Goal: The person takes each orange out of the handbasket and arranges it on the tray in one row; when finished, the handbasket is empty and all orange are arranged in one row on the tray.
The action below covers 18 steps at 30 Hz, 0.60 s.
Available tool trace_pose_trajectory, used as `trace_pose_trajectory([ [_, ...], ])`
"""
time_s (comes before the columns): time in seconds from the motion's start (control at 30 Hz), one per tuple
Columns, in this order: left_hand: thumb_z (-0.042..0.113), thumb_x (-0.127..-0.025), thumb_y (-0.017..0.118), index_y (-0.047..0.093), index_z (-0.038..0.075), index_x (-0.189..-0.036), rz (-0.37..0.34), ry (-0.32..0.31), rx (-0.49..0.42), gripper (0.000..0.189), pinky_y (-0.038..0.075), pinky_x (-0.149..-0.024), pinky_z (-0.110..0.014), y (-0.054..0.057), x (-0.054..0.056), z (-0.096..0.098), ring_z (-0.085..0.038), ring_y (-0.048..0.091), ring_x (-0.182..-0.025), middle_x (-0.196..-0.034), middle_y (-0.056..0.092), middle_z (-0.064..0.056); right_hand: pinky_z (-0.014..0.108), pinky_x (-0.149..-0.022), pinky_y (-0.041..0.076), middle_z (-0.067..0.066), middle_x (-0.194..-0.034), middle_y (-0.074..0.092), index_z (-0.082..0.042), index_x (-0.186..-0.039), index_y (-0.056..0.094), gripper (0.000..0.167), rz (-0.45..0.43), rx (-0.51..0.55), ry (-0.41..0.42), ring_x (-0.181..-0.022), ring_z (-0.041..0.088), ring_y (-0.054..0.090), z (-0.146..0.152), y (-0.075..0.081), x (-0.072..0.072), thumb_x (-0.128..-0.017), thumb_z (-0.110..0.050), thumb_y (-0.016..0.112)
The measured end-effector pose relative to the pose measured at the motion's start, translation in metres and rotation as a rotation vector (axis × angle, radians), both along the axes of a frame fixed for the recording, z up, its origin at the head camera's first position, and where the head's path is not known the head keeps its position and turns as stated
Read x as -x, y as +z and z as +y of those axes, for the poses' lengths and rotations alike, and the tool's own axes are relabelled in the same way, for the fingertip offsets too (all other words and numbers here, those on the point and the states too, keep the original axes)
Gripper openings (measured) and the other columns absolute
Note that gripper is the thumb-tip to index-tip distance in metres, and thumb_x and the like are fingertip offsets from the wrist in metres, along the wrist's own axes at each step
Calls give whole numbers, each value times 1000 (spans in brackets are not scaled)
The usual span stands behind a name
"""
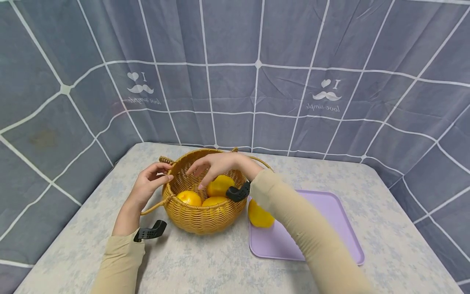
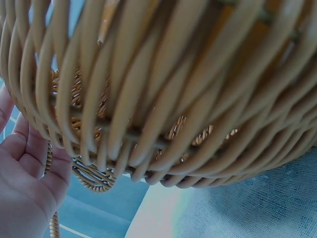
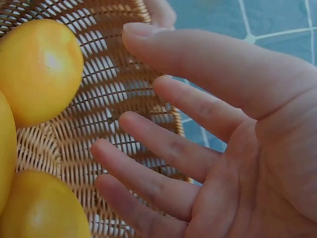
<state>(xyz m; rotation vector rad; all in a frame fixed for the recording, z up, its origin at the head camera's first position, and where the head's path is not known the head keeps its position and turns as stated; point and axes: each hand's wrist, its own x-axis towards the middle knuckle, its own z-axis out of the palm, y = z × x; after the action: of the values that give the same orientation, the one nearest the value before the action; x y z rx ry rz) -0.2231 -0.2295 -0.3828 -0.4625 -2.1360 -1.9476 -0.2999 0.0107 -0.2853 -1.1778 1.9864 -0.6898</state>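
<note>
A round wicker basket [image 1: 200, 220] holds several smooth yellow fruits, among them one at the back [image 1: 221, 186] and a rounder, orange-tinged one [image 1: 189, 197]. My left hand [image 1: 147, 183] grips the basket's left rim, thumb and fingertips at the edge by a small woven loop. Over the basket's opening, my right hand [image 1: 216, 165] hangs with fingers spread and nothing in them. The right wrist view shows its palm [image 3: 233, 163] beside the basket's inner wall, apart from the yellow fruits [image 3: 42, 72]. Another yellow fruit [image 1: 260, 214] lies on a lilac tray [image 1: 277, 245], partly behind the right sleeve.
The tray lies right of the basket, with the right forearm across it. A pale patterned cloth [image 1: 205, 265] covers the table. Behind it hangs a grey-blue curtain [image 1: 235, 90] with white lines. Thin curved handles [image 1: 152, 209] stick out at the basket's sides.
</note>
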Motion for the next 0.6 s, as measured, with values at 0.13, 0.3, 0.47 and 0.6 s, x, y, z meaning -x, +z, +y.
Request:
trace_pose_trajectory([
  [0.13, -2, -88, 60, 57, -4, -109, -15, -6, -10, 21, 46, -71, -19, -1, 0, 1, -14, 50, -85, -96, 52, 0, 24, -90, 44, 12, -137, 48, -11, -137, 48, 61, -8, -15, 35, -124, 20, 45, -7, -6, 2, -82, -20, 73],
  [0.3, -1, -89, 60, 57, -3, -109, -20, -7, 6, 21, 46, -71, -20, -1, 1, 1, -15, 50, -86, -97, 52, 0, 25, -95, 40, 8, -139, 46, -12, -137, 48, 62, 6, -4, 63, -123, 15, 44, -11, -12, 5, -81, -21, 74],
  [0.47, 0, -89, 60, 56, -2, -110, -22, -5, 24, 21, 46, -71, -20, 1, 1, 0, -14, 50, -85, -97, 51, -1, 24, -95, 39, 9, -138, 48, -8, -136, 49, 63, -11, 33, 72, -121, 11, 46, -16, -17, 8, -80, -17, 75],
  [0.6, 1, -89, 60, 57, 0, -109, -26, 8, 33, 20, 46, -71, -20, 2, 0, -1, -14, 51, -84, -97, 51, -1, 24, -95, 39, 8, -136, 49, -8, -135, 50, 61, -40, 39, 55, -121, 12, 46, -22, -23, 10, -80, -17, 75],
])
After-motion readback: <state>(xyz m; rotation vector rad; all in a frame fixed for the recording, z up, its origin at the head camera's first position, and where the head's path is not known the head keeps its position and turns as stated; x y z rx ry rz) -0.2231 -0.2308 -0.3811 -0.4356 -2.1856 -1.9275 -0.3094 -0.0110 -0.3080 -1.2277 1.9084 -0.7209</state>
